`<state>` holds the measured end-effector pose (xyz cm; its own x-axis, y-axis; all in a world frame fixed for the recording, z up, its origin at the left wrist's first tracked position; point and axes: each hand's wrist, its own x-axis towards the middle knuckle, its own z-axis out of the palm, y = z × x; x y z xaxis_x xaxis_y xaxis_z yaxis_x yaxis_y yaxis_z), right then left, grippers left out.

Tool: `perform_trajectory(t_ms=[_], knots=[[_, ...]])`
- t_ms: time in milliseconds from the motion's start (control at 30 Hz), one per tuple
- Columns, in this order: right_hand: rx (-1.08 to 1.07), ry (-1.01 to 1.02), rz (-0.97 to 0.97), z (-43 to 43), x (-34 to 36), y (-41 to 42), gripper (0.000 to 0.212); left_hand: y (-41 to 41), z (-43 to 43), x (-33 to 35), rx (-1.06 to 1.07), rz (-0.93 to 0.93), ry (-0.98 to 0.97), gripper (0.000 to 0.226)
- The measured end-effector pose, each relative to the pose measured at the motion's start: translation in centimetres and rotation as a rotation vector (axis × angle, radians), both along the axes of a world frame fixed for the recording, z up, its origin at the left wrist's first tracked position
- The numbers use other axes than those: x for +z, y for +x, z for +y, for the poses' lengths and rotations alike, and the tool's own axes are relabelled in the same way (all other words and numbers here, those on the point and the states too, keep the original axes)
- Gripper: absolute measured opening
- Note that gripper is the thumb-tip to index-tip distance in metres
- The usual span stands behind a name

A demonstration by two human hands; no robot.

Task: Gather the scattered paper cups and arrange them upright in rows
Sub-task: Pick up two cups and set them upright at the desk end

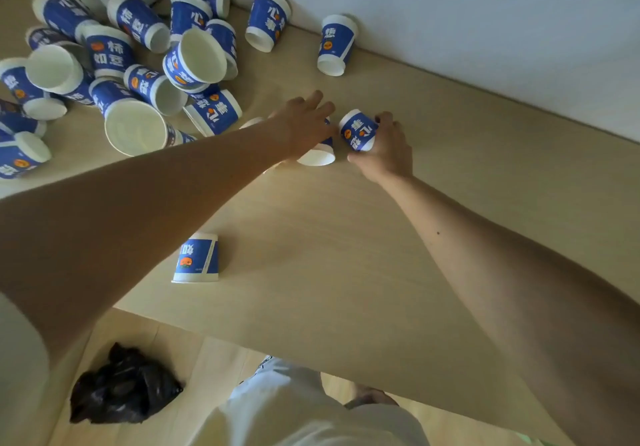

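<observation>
Soft even daylight, faint shadows under cups, slight overall softness, wide-angle bending at edges, no glare

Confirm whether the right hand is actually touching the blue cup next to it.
Touching. The head view shows the right hand wrapped round the blue cup, fingers over its far side and thumb under its near side, with no gap.

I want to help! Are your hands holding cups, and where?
Right hand grips a cup round its side; left hand lies over another cup, grip unclear.
</observation>
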<state>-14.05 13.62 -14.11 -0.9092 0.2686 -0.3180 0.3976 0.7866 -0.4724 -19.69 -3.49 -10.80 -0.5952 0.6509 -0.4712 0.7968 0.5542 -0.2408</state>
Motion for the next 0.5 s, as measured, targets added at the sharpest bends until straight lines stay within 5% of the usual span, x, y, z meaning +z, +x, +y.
perform_trajectory(t_ms=[267,367,500], knots=[[-0.157,-0.070,0.085,4.6,1.1,6.3,0.069,2.9,1.8,-0.5,0.013,0.026,0.088,0.056],[-0.230,-0.112,0.182,6.5,1.9,8.9,0.071,4.3,2.2,0.1,0.375,-0.135,0.396,0.067],[-0.292,-0.228,0.247,7.5,3.8,12.1,0.063,9.0,3.1,2.6,0.880,-0.694,1.049,0.058]])
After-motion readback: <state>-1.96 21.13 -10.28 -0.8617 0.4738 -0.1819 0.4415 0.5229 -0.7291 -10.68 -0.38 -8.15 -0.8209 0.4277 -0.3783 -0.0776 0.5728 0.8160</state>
